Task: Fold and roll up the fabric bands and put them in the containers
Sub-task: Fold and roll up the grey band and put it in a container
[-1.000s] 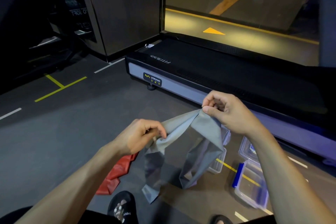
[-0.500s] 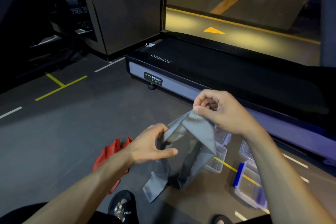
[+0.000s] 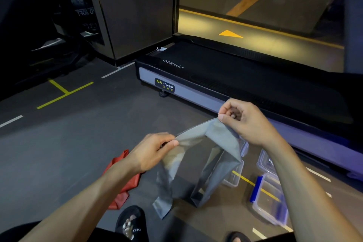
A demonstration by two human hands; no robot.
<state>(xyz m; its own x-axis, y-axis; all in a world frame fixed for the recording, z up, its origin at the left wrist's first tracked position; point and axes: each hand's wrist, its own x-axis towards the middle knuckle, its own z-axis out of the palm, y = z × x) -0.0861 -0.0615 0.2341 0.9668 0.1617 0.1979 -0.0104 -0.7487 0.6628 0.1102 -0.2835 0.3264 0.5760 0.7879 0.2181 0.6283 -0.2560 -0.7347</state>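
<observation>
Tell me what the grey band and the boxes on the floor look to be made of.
Grey band: thin, limp and slightly see-through with a dull sheen, so likely stretchy rubber or latex sheet rather than woven cloth; it droops in soft folds. Boxes: clear, glossy hard plastic, it seems, since the floor line shows through; the blue clip looks like opaque plastic.
</observation>
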